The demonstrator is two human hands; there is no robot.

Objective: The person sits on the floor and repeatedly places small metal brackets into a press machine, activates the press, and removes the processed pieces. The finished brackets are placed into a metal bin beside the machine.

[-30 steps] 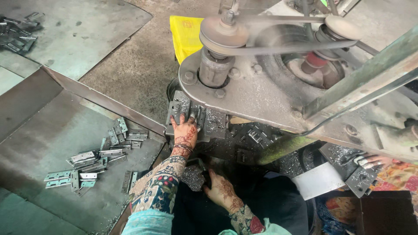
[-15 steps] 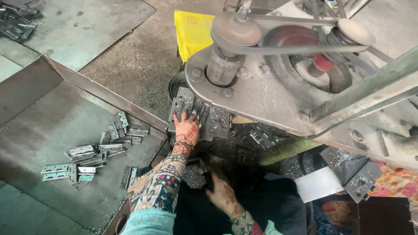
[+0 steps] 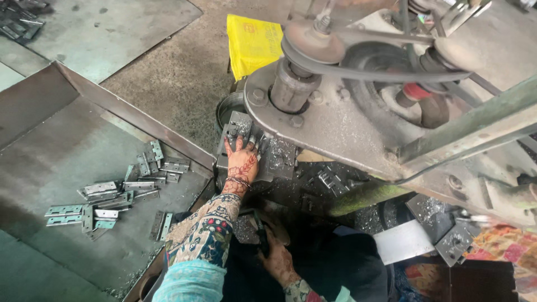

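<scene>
Looking down from your head camera, your left hand (image 3: 241, 162) lies flat with fingers spread on a grey metal plate (image 3: 238, 126) at the foot of the machine, pressing it rather than pinching it. That plate sits just under the rim of the heavy round machine base (image 3: 335, 126), so there is little room above your fingertips; the pulley (image 3: 310, 42) and its belt (image 3: 391, 72) run directly overhead.

Your right hand (image 3: 277, 257) is low, near your lap, curled around something dark; it seems closed on it, but the shadow is too deep to name the piece.

To your left, a sheet-metal tray (image 3: 50, 151) offers the widest open surface. Its raised edge (image 3: 134, 114) runs diagonally between the tray and the concrete floor, ending just beside your left wrist. A loose heap of hinges (image 3: 112, 193) lies in the tray, well apart from both hands. A yellow bag (image 3: 251, 42) hangs beyond the machine base.
</scene>
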